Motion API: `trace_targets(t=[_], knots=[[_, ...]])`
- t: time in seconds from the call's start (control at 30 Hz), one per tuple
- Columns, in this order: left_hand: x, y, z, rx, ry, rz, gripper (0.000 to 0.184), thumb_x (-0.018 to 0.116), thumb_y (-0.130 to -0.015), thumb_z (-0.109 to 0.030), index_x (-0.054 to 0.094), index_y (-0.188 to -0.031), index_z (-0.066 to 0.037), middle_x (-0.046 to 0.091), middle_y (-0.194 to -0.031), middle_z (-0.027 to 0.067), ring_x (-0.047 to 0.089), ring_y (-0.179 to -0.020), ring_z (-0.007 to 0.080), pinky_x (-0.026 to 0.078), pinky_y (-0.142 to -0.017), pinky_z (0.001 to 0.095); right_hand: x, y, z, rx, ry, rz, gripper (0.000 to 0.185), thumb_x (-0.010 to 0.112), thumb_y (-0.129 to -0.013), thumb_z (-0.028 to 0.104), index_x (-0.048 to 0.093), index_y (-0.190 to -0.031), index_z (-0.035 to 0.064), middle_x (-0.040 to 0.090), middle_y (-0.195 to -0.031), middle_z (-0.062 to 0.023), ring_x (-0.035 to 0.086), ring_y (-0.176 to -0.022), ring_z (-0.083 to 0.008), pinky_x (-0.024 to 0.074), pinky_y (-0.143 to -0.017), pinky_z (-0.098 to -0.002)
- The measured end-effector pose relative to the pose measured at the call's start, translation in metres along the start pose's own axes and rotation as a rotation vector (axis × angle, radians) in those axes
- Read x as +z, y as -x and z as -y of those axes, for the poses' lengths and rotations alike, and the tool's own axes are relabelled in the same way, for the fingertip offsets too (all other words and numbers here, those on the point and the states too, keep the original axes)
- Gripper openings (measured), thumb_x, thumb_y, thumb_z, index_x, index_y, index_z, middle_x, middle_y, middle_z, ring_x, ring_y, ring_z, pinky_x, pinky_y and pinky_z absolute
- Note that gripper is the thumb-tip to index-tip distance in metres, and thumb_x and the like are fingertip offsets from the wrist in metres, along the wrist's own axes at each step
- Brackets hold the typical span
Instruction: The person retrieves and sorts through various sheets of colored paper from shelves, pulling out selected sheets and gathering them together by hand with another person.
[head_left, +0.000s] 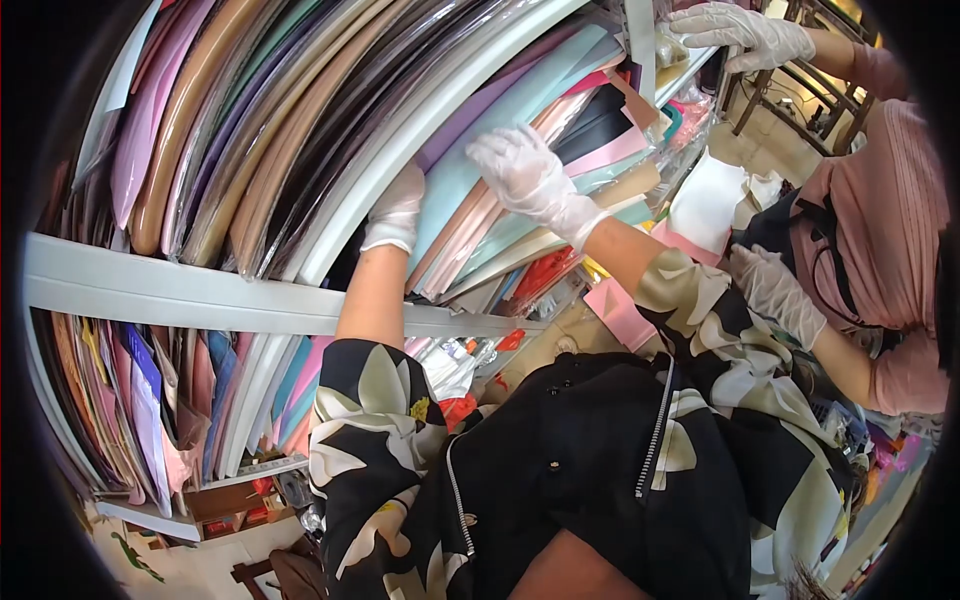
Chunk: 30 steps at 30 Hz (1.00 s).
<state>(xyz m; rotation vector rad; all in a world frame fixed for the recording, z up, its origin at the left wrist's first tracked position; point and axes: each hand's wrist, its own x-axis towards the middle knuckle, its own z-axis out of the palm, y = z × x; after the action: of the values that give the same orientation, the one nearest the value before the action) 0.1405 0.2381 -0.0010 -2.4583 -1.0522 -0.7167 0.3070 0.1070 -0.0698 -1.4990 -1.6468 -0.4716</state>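
My left hand (397, 205), in a thin white glove, reaches in between the white shelf upright (440, 130) and the light blue sheets (448, 205). Its fingers are hidden behind the upright. My right hand (535, 182), gloved the same way, lies over the light blue sheets with its fingers curled in; what they hold, if anything, does not show. Purple sheets (465, 128) stand between the upright and the blue ones. Pale pink sheets (470, 240) and black sheets (595, 125) lie to the right of the blue.
Wrapped sheets in many colours (250, 120) fill the shelf at left, above a white shelf rail (180, 295). More sheets (150, 400) stand below. A co-worker in a pink top (890, 220) stands close at right, gloved hands (775, 290) near a white sheet (705, 205).
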Motion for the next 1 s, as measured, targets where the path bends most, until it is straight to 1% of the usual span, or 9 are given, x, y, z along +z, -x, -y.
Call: trace_targets(t=[0.1,0.23,0.37,0.4,0.53,0.63,0.73,0.83,1.0], knots=[[0.003,-0.01,0.004,0.034,-0.153,0.168,0.04,0.045,-0.098,-0.025,0.06,-0.129,-0.006,0.059,-0.132,0.0183,0.057,-0.119,0.0354,0.043,-0.102,0.0448,0.008,0.0,0.004,0.034,0.029,0.305,0.046,0.056,-0.09,0.035,0.05,-0.134,0.0212,0.046,-0.138,-0.0093,0.039,-0.133,-0.0309,0.0329,-0.104,-0.0588],[-0.001,-0.008,-0.012,-0.014,0.013,0.028,0.038,0.049,-0.095,-0.02,0.06,-0.127,-0.004,0.061,-0.125,0.0224,0.06,-0.112,0.039,0.045,-0.099,0.0441,0.02,-0.027,0.019,0.148,0.183,0.507,0.052,0.046,-0.093,0.051,0.058,-0.129,0.0153,0.051,-0.134,-0.0139,0.038,-0.133,-0.0385,0.024,-0.102,-0.0729],[-0.008,-0.014,-0.007,0.149,0.14,-0.22,0.03,0.053,-0.094,-0.018,0.066,-0.116,-0.002,0.066,-0.112,0.0222,0.064,-0.102,0.0375,0.05,-0.092,0.0418,0.001,-0.049,0.033,0.203,0.211,0.771,0.048,0.049,-0.093,0.048,0.057,-0.132,0.0193,0.054,-0.13,-0.0133,0.048,-0.127,-0.035,0.0222,-0.107,-0.0712],[-0.012,-0.017,-0.001,0.215,0.122,-0.276,0.027,0.055,-0.094,-0.018,0.069,-0.111,-0.002,0.069,-0.107,0.0211,0.066,-0.098,0.0365,0.052,-0.089,0.0413,-0.002,-0.042,0.029,0.143,0.191,0.711,0.047,0.051,-0.093,0.047,0.057,-0.131,0.0194,0.054,-0.129,-0.0128,0.05,-0.125,-0.0335,0.0233,-0.107,-0.0694],[0.002,-0.014,0.02,0.328,-0.18,-0.281,0.035,0.055,-0.095,-0.023,0.063,-0.123,-0.003,0.061,-0.126,0.0213,0.059,-0.115,0.0339,0.047,-0.099,0.0372,-0.004,-0.009,0.004,0.022,0.042,0.535,0.042,0.061,-0.089,0.042,0.06,-0.125,0.0192,0.057,-0.128,-0.0084,0.05,-0.126,-0.026,0.0293,-0.109,-0.0584],[0.003,-0.008,0.003,0.076,0.064,0.003,0.04,0.049,-0.096,-0.026,0.059,-0.129,-0.006,0.059,-0.13,0.0193,0.06,-0.113,0.034,0.046,-0.101,0.0423,-0.003,-0.009,-0.005,0.01,-0.025,0.521,0.041,0.064,-0.088,0.039,0.062,-0.123,0.0184,0.057,-0.131,-0.0066,0.047,-0.13,-0.0249,0.0307,-0.109,-0.0555],[-0.025,-0.002,-0.019,0.078,-0.031,0.262,0.044,0.051,-0.096,-0.036,0.058,-0.133,-0.014,0.056,-0.136,0.0159,0.055,-0.122,0.0321,0.041,-0.106,0.0426,-0.006,-0.014,-0.011,0.008,-0.093,0.526,0.039,0.064,-0.087,0.037,0.064,-0.122,0.0181,0.059,-0.128,-0.0074,0.049,-0.127,-0.0271,0.0334,-0.109,-0.0504],[-0.023,0.001,-0.019,0.049,0.15,0.424,0.053,0.057,-0.091,-0.048,0.057,-0.135,-0.018,0.053,-0.139,0.0159,0.05,-0.129,0.0316,0.038,-0.109,0.0416,-0.002,-0.013,-0.03,-0.062,-0.097,0.39,0.036,0.063,-0.087,0.034,0.066,-0.118,0.0157,0.062,-0.122,-0.0087,0.053,-0.123,-0.0298,0.0373,-0.108,-0.0451],[-0.049,0.006,-0.038,0.021,0.013,0.528,0.074,0.057,-0.084,-0.067,0.055,-0.138,-0.017,0.052,-0.141,0.0137,0.046,-0.133,0.0307,0.035,-0.112,0.0424,-0.019,-0.01,-0.039,0.117,-0.037,0.362,0.03,0.06,-0.087,0.025,0.07,-0.111,0.0101,0.066,-0.114,-0.0122,0.056,-0.115,-0.0325,0.0445,-0.101,-0.041]])
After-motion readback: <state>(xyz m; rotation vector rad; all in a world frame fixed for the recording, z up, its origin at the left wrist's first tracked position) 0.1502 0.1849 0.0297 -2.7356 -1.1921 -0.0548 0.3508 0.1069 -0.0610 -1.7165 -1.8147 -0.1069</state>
